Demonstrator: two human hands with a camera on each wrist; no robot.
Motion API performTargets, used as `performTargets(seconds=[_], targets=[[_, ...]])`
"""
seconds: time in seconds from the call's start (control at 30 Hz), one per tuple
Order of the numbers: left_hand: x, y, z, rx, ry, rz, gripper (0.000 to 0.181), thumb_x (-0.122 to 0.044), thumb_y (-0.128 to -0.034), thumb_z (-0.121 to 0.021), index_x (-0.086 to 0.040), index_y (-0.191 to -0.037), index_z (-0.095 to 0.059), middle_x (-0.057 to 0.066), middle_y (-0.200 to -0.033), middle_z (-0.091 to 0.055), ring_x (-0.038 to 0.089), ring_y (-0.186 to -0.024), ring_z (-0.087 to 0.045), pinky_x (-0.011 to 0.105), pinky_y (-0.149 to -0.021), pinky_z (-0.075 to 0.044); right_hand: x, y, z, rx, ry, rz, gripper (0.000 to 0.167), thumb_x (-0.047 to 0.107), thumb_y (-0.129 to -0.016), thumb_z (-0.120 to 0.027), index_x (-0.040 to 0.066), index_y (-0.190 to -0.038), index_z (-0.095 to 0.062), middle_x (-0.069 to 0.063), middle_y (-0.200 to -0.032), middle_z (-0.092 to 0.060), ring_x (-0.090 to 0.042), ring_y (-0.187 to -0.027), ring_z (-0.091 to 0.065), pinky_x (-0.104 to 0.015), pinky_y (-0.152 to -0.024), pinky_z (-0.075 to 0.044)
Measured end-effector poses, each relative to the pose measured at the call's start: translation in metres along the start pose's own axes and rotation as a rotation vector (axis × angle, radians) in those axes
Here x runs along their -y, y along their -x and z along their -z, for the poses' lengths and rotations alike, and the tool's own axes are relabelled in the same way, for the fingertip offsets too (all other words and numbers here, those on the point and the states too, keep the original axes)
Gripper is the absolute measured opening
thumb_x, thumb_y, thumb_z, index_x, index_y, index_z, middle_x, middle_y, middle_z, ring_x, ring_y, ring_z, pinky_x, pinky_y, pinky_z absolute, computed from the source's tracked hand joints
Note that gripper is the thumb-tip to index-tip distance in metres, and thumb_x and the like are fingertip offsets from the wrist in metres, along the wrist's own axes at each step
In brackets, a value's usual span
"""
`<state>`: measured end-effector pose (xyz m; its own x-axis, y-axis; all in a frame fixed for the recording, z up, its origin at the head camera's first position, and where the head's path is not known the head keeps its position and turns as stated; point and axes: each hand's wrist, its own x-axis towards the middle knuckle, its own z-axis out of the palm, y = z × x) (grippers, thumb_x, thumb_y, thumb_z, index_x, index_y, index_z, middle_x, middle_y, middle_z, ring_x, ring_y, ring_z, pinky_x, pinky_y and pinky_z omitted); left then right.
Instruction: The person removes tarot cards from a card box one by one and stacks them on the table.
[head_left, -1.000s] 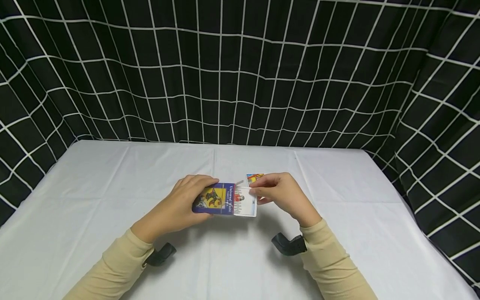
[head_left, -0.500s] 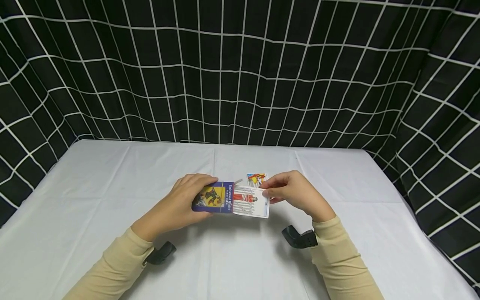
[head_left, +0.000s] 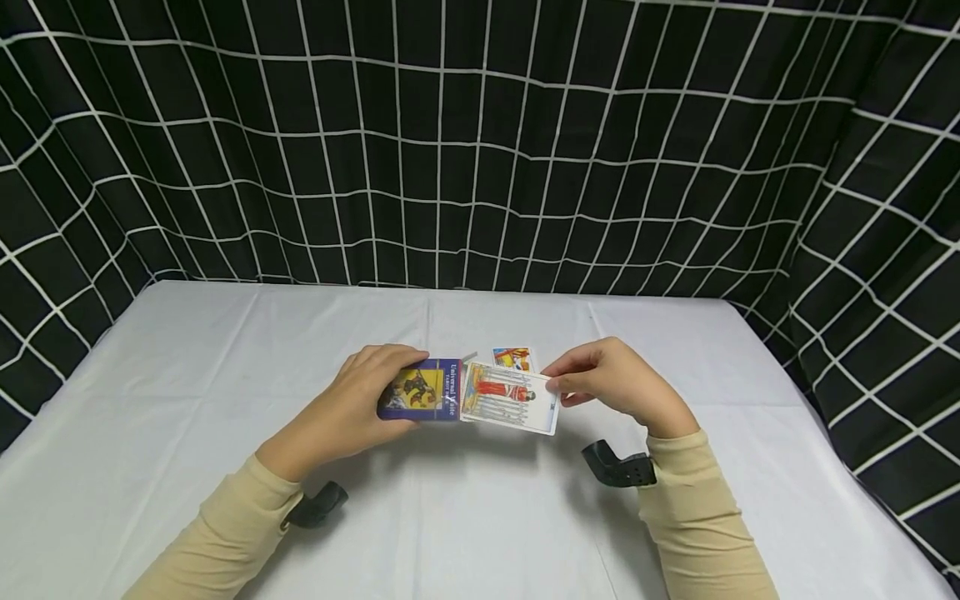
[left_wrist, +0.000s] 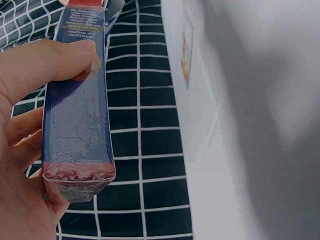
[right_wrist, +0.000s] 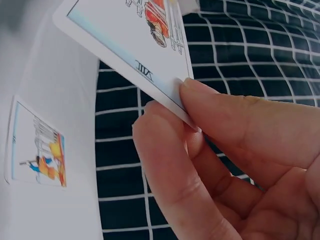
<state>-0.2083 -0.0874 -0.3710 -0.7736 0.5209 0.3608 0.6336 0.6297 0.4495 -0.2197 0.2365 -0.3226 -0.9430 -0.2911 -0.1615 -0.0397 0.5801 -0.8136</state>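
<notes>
In the head view my left hand point(head_left: 371, 396) grips a blue tarot card box point(head_left: 422, 390) with a yellow picture, above the table. The left wrist view shows the thumb lying along the narrow blue side of the box point(left_wrist: 77, 115), whose end is red. Thumb and fingers of my right hand point(head_left: 618, 387) pinch the corner of a tarot card point(head_left: 510, 396) with a red figure. The card's inner end is at the box's mouth; whether it is fully out I cannot tell. On the right wrist view's card point(right_wrist: 135, 45) a Roman numeral shows near the pinched corner.
Another tarot card point(head_left: 513, 358) lies face up on the white tablecloth point(head_left: 300, 342), behind the held card and partly covered by it. A black curtain with white grid lines point(head_left: 465, 167) rises behind the table. Black wrist mounts point(head_left: 618, 464) hang from both sleeves.
My right hand has moved to the right, drawing the card out of the box so that far more of it shows. The left hand with the box has shifted slightly left.
</notes>
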Motion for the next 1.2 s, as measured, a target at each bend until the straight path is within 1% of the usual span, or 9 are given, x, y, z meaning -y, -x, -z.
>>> performTargets(seconds=[0.23,0.37,0.63,0.77,0.97,1.2], targets=[[0.001,0.0,0.001,-0.003,-0.012,0.002,0.072,-0.019,-0.0768,-0.084,-0.007,-0.14,-0.052,0.011,-0.139,-0.056,0.03,-0.127,-0.049,0.053,-0.108,-0.037,-0.006,0.005,0.015,-0.037,0.017,-0.02,0.027,0.01,-0.09,-0.07,-0.008,-0.11,-0.071,-0.01,-0.097,-0.075,-0.014,-0.08,-0.07,-0.033,-0.079,-0.06],[0.001,0.0,0.001,-0.003,-0.014,0.0,0.072,-0.019,-0.0766,-0.084,-0.007,-0.14,-0.052,0.012,-0.139,-0.056,0.03,-0.126,-0.05,0.053,-0.108,-0.038,-0.01,0.005,0.018,-0.046,0.005,-0.033,0.028,0.009,-0.091,-0.068,-0.01,-0.111,-0.069,-0.011,-0.097,-0.075,-0.014,-0.08,-0.071,-0.032,-0.078,-0.06],[0.001,0.0,0.0,-0.005,-0.01,-0.009,0.071,-0.019,-0.0764,-0.084,-0.006,-0.139,-0.052,0.012,-0.138,-0.057,0.03,-0.126,-0.05,0.053,-0.107,-0.038,-0.014,0.0,0.017,-0.063,-0.065,-0.068,0.031,0.008,-0.09,-0.068,-0.011,-0.114,-0.068,-0.011,-0.097,-0.076,-0.009,-0.078,-0.07,-0.029,-0.077,-0.06],[0.0,0.0,0.0,-0.003,-0.009,-0.012,0.072,-0.019,-0.0761,-0.084,-0.006,-0.139,-0.052,0.012,-0.138,-0.057,0.031,-0.127,-0.05,0.053,-0.108,-0.038,-0.016,-0.001,0.017,-0.069,-0.1,-0.071,0.032,0.006,-0.09,-0.068,-0.013,-0.115,-0.067,-0.011,-0.097,-0.075,-0.009,-0.077,-0.069,-0.03,-0.077,-0.061],[0.0,0.001,0.0,-0.007,-0.007,-0.008,0.072,-0.019,-0.0758,-0.085,-0.006,-0.139,-0.052,0.013,-0.138,-0.057,0.031,-0.127,-0.05,0.053,-0.107,-0.038,-0.019,-0.002,0.017,-0.081,-0.155,-0.061,0.032,0.001,-0.09,-0.065,-0.018,-0.115,-0.063,-0.007,-0.088,-0.073,-0.008,-0.072,-0.07,-0.029,-0.075,-0.061],[0.002,0.001,0.001,-0.011,-0.011,0.001,0.072,-0.019,-0.0764,-0.084,-0.006,-0.139,-0.051,0.012,-0.138,-0.057,0.03,-0.126,-0.05,0.053,-0.107,-0.037,-0.021,-0.008,0.013,-0.106,-0.228,-0.052,0.034,-0.001,-0.089,-0.065,-0.021,-0.116,-0.059,0.0,-0.079,-0.07,-0.004,-0.066,-0.068,-0.024,-0.071,-0.06]])
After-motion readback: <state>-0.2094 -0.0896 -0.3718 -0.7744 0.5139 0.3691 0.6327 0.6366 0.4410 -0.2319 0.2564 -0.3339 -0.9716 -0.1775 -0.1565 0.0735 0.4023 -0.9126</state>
